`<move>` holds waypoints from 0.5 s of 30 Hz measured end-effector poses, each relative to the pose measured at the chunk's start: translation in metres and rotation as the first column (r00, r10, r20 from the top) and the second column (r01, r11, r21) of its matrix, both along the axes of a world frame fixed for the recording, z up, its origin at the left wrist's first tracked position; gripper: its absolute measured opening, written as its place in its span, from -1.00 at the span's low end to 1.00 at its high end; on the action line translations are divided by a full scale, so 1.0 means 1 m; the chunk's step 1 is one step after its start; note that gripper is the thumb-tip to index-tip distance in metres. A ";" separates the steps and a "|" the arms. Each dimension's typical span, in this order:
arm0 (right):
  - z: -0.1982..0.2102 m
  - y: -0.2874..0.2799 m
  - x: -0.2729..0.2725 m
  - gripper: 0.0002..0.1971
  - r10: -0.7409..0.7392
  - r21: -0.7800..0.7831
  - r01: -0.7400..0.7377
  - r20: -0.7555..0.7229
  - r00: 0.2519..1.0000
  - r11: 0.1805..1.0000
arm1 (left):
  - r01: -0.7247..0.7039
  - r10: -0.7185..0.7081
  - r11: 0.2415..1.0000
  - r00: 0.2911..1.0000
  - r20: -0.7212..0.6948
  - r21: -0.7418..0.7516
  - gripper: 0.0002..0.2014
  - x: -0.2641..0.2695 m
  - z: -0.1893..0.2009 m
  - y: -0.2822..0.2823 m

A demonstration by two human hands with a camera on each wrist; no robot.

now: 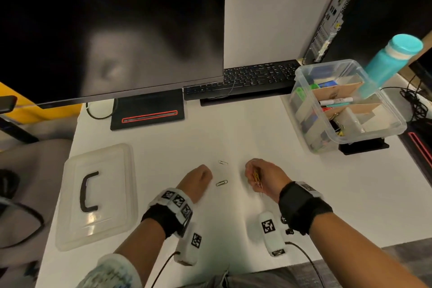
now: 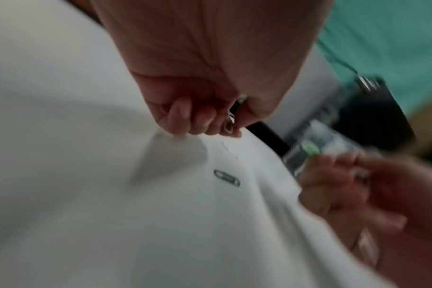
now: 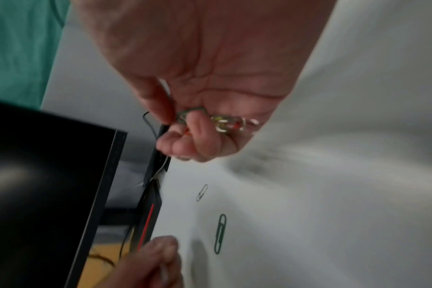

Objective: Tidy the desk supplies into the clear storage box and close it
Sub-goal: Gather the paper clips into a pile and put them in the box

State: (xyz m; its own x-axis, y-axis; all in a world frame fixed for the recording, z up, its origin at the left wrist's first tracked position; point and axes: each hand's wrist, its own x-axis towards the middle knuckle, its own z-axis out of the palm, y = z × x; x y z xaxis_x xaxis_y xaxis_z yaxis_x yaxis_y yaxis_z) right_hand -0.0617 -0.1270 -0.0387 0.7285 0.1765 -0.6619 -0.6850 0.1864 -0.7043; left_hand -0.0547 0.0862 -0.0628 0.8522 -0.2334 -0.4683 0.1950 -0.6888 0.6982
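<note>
Two loose paper clips lie on the white desk between my hands: a green clip (image 1: 221, 183) (image 2: 227, 178) (image 3: 219, 233) and, a little farther away, a silver clip (image 1: 223, 162) (image 3: 201, 193). My left hand (image 1: 205, 174) (image 2: 210, 120) is curled just left of them, pinching a silver paper clip (image 2: 231, 117). To their right, my right hand (image 1: 253, 172) (image 3: 185, 126) grips a bunch of coloured paper clips (image 1: 256, 176) (image 3: 225, 121). The clear storage box (image 1: 327, 63) stands open at the back right, with cardboard dividers, markers and clips inside. Its clear lid (image 1: 112, 199), with a black handle, lies flat at the front left.
A dark monitor (image 1: 112, 30) on a black stand (image 1: 147, 110) fills the back left. A black keyboard (image 1: 245, 77) lies behind the box, and a teal bottle (image 1: 392, 58) and cables stand to the box's right. The desk's front edge is just below my wrists.
</note>
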 end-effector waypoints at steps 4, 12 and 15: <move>-0.008 0.024 0.022 -0.81 0.582 -0.759 -0.276 0.162 0.797 0.589 | -0.525 0.430 0.802 0.839 -0.334 -0.284 -0.73 0.003 0.004 0.023; -0.018 0.057 0.042 -0.74 0.849 -0.954 -0.297 -0.118 0.516 0.047 | -0.152 0.150 0.986 0.988 -0.034 -0.066 -0.74 -0.015 0.004 0.027; -0.019 0.055 0.046 -0.69 0.801 -0.908 -0.410 -0.185 0.569 0.081 | 0.030 -0.032 0.988 0.999 0.011 0.150 -0.78 -0.014 0.009 0.003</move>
